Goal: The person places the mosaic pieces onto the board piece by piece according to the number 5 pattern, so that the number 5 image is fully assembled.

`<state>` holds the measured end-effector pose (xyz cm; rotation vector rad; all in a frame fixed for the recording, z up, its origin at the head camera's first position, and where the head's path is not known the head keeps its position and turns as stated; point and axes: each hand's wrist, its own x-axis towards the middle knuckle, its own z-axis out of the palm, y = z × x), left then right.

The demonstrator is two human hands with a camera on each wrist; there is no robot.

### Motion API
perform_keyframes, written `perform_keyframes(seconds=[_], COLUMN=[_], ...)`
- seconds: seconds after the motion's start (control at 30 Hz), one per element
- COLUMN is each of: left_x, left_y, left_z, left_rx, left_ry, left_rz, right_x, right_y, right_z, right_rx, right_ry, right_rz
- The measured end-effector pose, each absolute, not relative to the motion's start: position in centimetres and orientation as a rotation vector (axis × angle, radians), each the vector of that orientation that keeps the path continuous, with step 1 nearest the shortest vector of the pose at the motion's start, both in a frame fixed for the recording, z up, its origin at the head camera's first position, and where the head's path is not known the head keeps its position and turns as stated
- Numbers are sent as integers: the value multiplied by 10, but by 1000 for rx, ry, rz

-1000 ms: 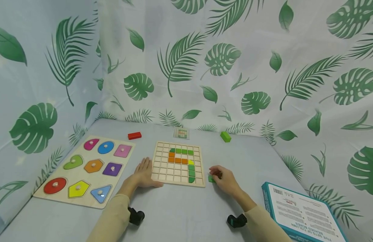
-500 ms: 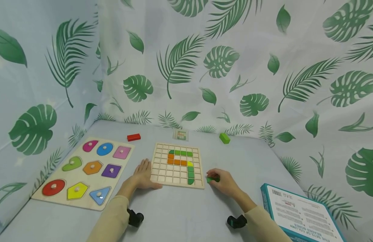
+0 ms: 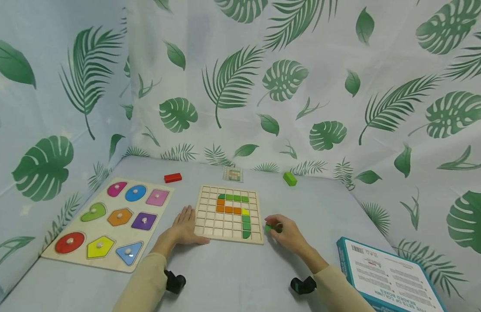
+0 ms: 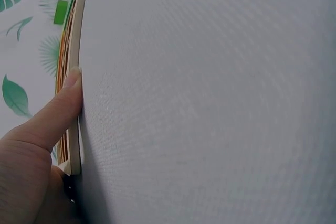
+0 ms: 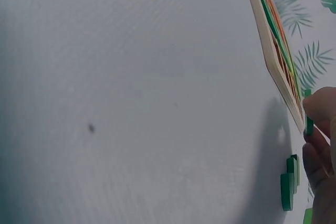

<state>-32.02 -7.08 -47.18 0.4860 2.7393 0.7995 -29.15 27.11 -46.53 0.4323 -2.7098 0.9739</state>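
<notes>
My left hand point(image 3: 184, 227) lies with straight fingers along the left side of a wooden grid board point(image 3: 213, 225); in the left wrist view its thumb point(image 4: 67, 95) touches the near edge. Set into the grid are green, orange point(image 3: 229, 209) and yellow point(image 3: 245, 212) tiles. Just off the board's right edge, my right hand point(image 3: 288, 234) pinches a small green tile point(image 5: 308, 116) between thumb and fingers. Beneath that hand, the right wrist view shows loose green tiles point(image 5: 286, 191) on the table, largely hidden from the head view.
Left of the board lies a wooden knob puzzle point(image 3: 125, 193) with coloured shapes. Toward the back are a red block point(image 3: 173, 177), a pattern card point(image 3: 233, 173) and a light green block point(image 3: 290, 179). A teal-edged box point(image 3: 388, 273) lies at right.
My right hand has picked up a green tile from the table and moved slightly left, toward the board. The left hand has stayed in place against the board.
</notes>
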Motion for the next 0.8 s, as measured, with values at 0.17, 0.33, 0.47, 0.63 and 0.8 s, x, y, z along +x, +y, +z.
perform_keyframes(seconds=[0.17,0.33,0.47,0.63,0.8], left_x=[-316,-313,-311,-313,-320], left_y=[-72,-73,-74,-74,-72], left_z=[-469,-465,-464,-466,-472], left_rx=[483,465,446,446,465], left_ry=[2727,2713,2706,2710,2740], left_rz=[813,828,814,816,782], right_x=[-291,-293,-296,-298,-299], right_y=[260,244,232,220,210], right_z=[-466,-467,-468,-467,-463], right_rx=[512,563,627,692,710], right_ry=[-2658,-2652,-2637,-2628,-2647], right_rz=[993,1013,1020,1007,1030])
